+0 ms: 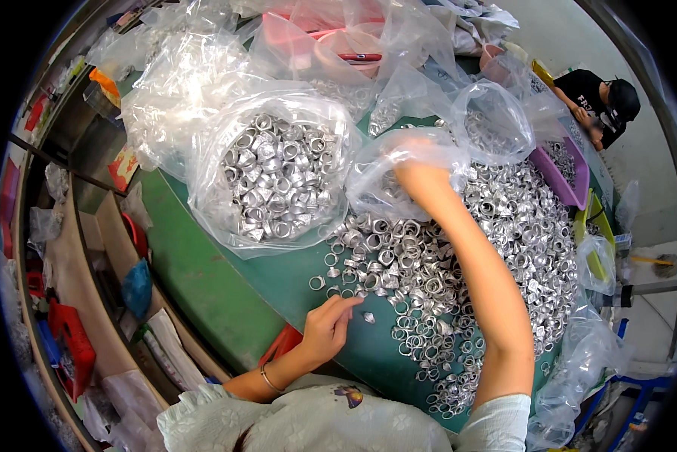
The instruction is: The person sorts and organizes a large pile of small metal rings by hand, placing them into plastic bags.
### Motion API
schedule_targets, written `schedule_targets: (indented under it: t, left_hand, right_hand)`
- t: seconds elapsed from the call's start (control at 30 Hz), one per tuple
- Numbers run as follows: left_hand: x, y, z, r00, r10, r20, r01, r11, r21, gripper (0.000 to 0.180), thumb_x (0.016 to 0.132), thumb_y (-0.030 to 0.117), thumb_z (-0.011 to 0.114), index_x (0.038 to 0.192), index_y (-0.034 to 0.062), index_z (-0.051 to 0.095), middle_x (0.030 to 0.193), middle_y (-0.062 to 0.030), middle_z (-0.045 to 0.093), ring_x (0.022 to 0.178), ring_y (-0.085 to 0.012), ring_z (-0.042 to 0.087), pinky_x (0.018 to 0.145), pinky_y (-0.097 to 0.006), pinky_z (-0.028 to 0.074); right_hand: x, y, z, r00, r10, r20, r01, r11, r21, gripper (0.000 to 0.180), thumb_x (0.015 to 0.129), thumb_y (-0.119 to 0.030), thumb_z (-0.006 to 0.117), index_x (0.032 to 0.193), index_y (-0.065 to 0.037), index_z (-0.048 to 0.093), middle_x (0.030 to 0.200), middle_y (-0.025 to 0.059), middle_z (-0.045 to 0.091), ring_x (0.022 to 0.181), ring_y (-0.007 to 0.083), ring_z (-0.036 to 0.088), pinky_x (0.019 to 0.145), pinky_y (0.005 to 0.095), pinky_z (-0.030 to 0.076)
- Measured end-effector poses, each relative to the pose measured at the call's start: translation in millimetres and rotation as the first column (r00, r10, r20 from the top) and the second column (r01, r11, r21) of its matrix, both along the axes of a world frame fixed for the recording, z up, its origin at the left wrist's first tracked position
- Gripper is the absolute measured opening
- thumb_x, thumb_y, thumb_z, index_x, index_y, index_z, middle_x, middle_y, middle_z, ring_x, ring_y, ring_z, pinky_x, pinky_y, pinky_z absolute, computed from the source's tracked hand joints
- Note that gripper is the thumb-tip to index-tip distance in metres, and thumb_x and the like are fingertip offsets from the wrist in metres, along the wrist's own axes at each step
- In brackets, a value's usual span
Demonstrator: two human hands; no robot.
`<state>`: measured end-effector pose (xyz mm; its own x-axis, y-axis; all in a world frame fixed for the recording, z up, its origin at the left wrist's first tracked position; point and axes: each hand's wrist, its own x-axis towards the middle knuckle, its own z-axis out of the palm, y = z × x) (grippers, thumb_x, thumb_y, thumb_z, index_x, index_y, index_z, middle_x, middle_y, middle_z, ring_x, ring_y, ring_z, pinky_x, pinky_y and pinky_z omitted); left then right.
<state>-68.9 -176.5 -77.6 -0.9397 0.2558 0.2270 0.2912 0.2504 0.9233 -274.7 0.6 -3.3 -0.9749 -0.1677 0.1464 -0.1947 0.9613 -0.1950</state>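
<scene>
My left hand (329,328) is low over the green table at the near edge of a spread of silver metal rings (429,264). Its fingers are curled together, their tips beside the nearest rings; anything pinched there is too small to make out. One small silver piece (369,318) lies just right of it. My right hand (420,172) reaches across the pile into a clear plastic bag (368,184), its fingers blurred behind the film. To the left of that bag, a larger open clear bag (210,181) holds many chunky silver rings (278,169).
Another clear bag with rings (496,124) stands behind. A purple tray (572,181) and a yellow-green tray (596,233) line the right side. Pink tubs (289,38) and crumpled plastic bags (180,83) crowd the far side. Beyond the right edge a person in black (594,105) works.
</scene>
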Motion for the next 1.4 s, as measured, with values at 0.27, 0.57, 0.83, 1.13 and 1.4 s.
schedule_targets:
  t: [0.27, 0.57, 0.83, 1.13, 1.4]
  left_hand:
    - [0, 0, 0, 1.000, -0.003, 0.000, 0.003, 1.000, 0.023, 0.031, 0.074, -0.013, 0.046, 0.099, 0.0007, 0.058, 0.065, -0.0094, 0.049, 0.055, -0.0195, 0.051, 0.049, -0.027, 0.041]
    - [0, 0, -1, 1.000, 0.006, 0.010, -0.006, 0.999, 0.038, 0.029, 0.075, -0.012, 0.046, 0.098, 0.0005, 0.058, 0.064, -0.0092, 0.048, 0.055, -0.0184, 0.050, 0.049, -0.026, 0.040]
    - [0, 0, -5, 1.000, -0.005, 0.006, 0.005, 0.999, 0.032, 0.029, 0.076, -0.011, 0.046, 0.099, 0.0010, 0.058, 0.066, -0.0085, 0.049, 0.055, -0.0169, 0.049, 0.049, -0.025, 0.039]
    - [-24, 14, 81, 0.996, -0.048, 0.078, 0.018, 0.938, 0.346, 0.026, 0.075, -0.004, 0.061, 0.101, 0.0010, 0.060, 0.077, -0.0075, 0.059, 0.060, -0.0109, 0.050, 0.051, -0.021, 0.039]
    - [-14, 20, 84, 0.998, -0.043, -0.038, 0.053, 0.947, 0.317, 0.013, 0.071, -0.008, 0.062, 0.084, -0.0037, 0.060, 0.075, -0.0106, 0.061, 0.063, -0.0145, 0.055, 0.054, -0.023, 0.041]
  right_hand:
    - [106, 21, 49, 0.764, 0.405, 0.502, 0.621, -0.253, -0.742, 0.026, 0.089, -0.026, 0.050, 0.094, -0.001, 0.057, 0.082, 0.0063, 0.057, 0.041, 0.0038, 0.030, 0.038, 0.0176, 0.023]
    - [149, 13, 52, 0.751, 0.348, 0.561, 0.659, -0.333, -0.675, 0.024, 0.089, -0.025, 0.052, 0.082, -0.003, 0.057, 0.058, 0.0010, 0.049, 0.039, 0.0044, 0.030, 0.038, 0.0191, 0.023]
    - [165, 9, 55, 0.808, 0.255, 0.531, 0.587, -0.278, -0.760, 0.019, 0.087, -0.022, 0.054, 0.076, -0.006, 0.057, 0.050, -0.0034, 0.041, 0.041, 0.0039, 0.030, 0.041, 0.0197, 0.024]
    - [191, -10, 59, 0.728, 0.329, 0.601, 0.680, -0.242, -0.692, 0.018, 0.088, -0.018, 0.052, 0.081, -0.002, 0.057, 0.054, -0.0031, 0.043, 0.043, 0.0040, 0.031, 0.043, 0.0195, 0.024]
    - [212, 1, 58, 0.800, 0.367, 0.475, 0.586, -0.303, -0.752, 0.017, 0.090, -0.012, 0.046, 0.103, -0.003, 0.048, 0.093, 0.0025, 0.049, 0.076, 0.0092, 0.044, 0.068, 0.0223, 0.034]
